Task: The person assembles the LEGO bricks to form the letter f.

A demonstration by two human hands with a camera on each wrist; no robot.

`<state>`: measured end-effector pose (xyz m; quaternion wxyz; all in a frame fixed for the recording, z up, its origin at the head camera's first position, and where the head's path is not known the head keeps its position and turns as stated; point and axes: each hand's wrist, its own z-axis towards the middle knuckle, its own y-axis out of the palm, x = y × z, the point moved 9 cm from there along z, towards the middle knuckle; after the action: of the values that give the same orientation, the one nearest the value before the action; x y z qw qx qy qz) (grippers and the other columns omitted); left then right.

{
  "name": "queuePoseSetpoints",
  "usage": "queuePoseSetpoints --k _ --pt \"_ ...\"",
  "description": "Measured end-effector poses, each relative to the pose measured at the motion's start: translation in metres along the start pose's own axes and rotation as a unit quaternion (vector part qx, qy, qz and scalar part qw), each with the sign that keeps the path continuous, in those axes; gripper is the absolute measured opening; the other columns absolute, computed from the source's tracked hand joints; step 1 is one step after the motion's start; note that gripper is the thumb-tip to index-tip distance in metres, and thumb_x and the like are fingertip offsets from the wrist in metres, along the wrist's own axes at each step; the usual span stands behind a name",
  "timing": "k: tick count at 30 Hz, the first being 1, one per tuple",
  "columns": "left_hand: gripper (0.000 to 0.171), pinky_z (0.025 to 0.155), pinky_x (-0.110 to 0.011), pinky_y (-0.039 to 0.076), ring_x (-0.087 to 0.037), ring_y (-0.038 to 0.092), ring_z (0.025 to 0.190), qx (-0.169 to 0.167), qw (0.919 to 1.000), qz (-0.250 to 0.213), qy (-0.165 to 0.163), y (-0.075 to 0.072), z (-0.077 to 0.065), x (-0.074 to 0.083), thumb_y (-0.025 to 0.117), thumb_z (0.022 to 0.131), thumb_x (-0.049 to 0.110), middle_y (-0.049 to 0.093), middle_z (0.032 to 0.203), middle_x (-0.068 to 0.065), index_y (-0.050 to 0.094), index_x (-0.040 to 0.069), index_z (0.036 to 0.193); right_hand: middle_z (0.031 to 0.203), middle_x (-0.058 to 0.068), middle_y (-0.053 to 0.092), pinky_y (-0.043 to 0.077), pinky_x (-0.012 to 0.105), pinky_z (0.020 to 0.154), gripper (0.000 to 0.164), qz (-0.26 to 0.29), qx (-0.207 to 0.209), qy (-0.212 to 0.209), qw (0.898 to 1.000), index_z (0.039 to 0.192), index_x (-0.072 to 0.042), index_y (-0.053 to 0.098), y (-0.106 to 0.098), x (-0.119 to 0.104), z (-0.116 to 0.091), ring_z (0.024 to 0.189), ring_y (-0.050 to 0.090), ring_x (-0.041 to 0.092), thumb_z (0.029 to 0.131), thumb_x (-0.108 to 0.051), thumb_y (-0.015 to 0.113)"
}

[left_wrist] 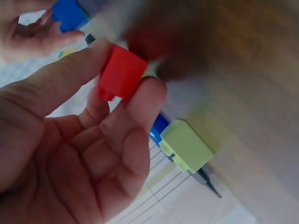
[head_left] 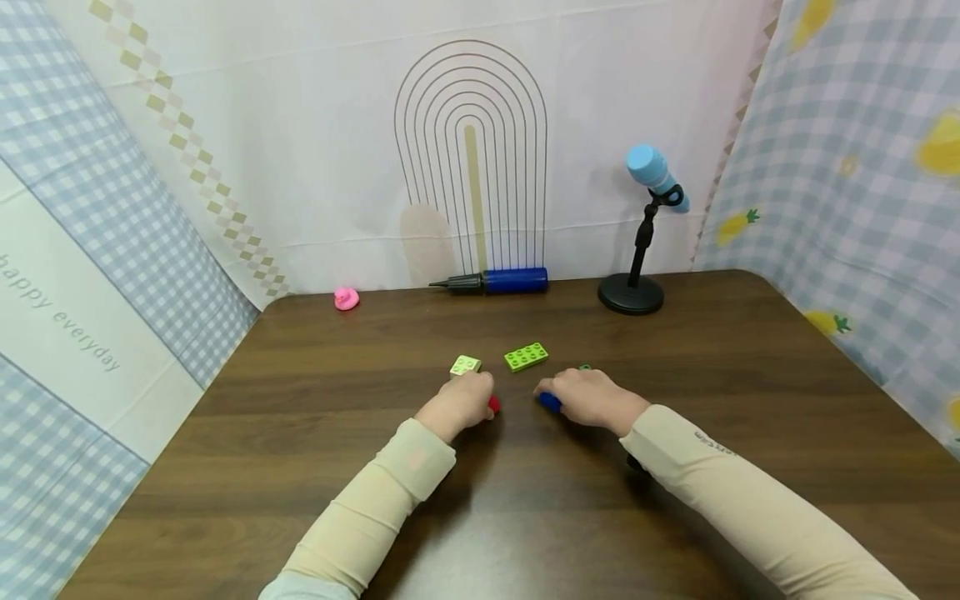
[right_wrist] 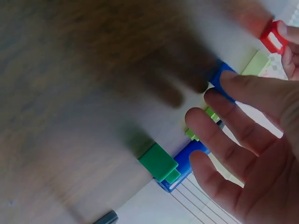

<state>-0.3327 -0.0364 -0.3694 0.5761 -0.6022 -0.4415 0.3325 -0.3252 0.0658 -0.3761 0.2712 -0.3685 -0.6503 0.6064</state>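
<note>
My left hand (head_left: pixel 467 400) pinches a red toy brick (left_wrist: pixel 122 72) between thumb and fingers, low over the wooden table. Opposite it, my right hand (head_left: pixel 592 397) holds a blue toy brick (right_wrist: pixel 224 78) by thumb and index finger, its other fingers loosely bent. A gap separates the two held bricks. Just beyond the left hand lies a pale green brick (head_left: pixel 465 365). Farther in, between the hands, is a longer lime green brick (head_left: pixel 527 357) with its studs up. A dark green brick (right_wrist: pixel 159 162) sits behind the right hand, mostly hidden by it in the head view.
Along the table's back edge lie a pink toy duck (head_left: pixel 347 298) and a blue and black hand pump (head_left: pixel 516 281). At back right stands a light blue microphone (head_left: pixel 652 169) on a black round-based stand (head_left: pixel 632 293). Patterned cloth hangs behind and at both sides of the table (head_left: pixel 300 467).
</note>
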Motion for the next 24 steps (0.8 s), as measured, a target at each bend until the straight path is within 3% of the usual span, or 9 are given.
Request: queuePoseSetpoints --k 8,14,17,20,24 --pt "0.032 0.060 -0.034 0.043 -0.018 0.052 0.067 -0.010 0.9997 -0.020 0.011 -0.001 -0.004 0.004 0.076 0.066 0.025 0.051 0.071 -0.003 0.050 0.009 0.076 0.105 0.010 0.057 0.044 0.042 0.074 0.040 0.040 -0.033 0.026 0.998 0.116 -0.008 0.053 0.001 0.006 0.002 0.092 0.054 0.023 0.079 -0.017 0.065" --pt "0.034 0.062 -0.035 0.044 -0.019 0.055 0.077 -0.011 0.9997 -0.002 0.022 -0.009 -0.005 0.002 0.075 0.065 0.013 0.058 0.080 -0.005 0.058 0.007 0.094 0.095 0.005 0.059 0.045 0.037 0.070 0.036 0.042 -0.029 0.031 0.998 0.111 -0.008 0.056 0.000 0.009 0.004 0.080 0.054 0.016 0.078 -0.019 0.065" --pt "0.028 0.060 -0.033 0.043 -0.016 0.054 0.073 -0.012 0.9994 0.005 0.031 -0.008 -0.004 0.001 0.074 0.065 0.009 0.058 0.078 -0.002 0.061 0.011 0.090 0.090 0.003 0.058 0.044 0.036 0.067 0.034 0.048 -0.030 0.029 0.998 0.108 -0.007 0.058 0.000 0.009 0.006 0.076 0.053 0.014 0.078 -0.021 0.065" --pt "0.020 0.057 -0.033 0.042 -0.014 0.051 0.067 -0.011 0.9993 0.004 0.035 -0.006 -0.004 0.000 0.074 0.065 0.010 0.053 0.068 0.002 0.058 0.014 0.076 0.088 0.001 0.057 0.044 0.035 0.066 0.034 0.059 -0.032 0.033 0.997 0.104 -0.006 0.058 0.000 0.008 0.006 0.075 0.051 0.014 0.076 -0.024 0.067" --pt "0.020 0.055 -0.033 0.040 -0.013 0.049 0.064 -0.009 0.9993 0.001 0.035 -0.007 -0.004 -0.002 0.075 0.065 0.016 0.049 0.063 0.004 0.056 0.015 0.070 0.085 0.000 0.055 0.043 0.032 0.063 0.035 0.089 -0.033 0.046 0.994 0.102 -0.007 0.058 0.000 0.008 0.006 0.072 0.049 0.013 0.074 -0.026 0.068"
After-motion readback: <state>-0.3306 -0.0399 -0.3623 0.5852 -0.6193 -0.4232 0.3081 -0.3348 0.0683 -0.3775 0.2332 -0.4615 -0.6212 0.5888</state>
